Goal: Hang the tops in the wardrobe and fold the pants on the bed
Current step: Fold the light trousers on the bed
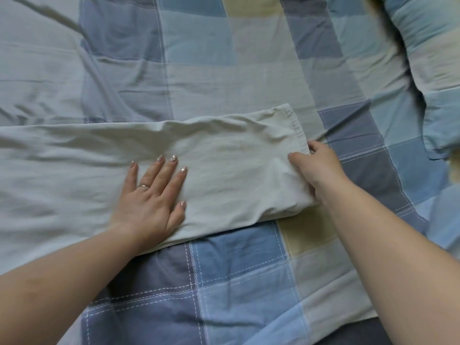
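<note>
One pair of pale pants [224, 155] lies flat across the checked bed cover [236, 282], hem (stitched, slightly puckered) toward the right. The left hand [151, 197] presses on the cloth with fingers straight and spread wide. The right hand [316, 168] pinches the hem corner between thumb and curled fingers. A matching pillow [428, 58] sits far right.

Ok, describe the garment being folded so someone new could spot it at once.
On the blue, grey and yellow checked bedspread, look at the middle, where both hands meet. The pale grey-white pants lie flat across it, left hand pressing them, right hand pinching the stitched hem. They are the only plain, unpatterned cloth there.
</note>
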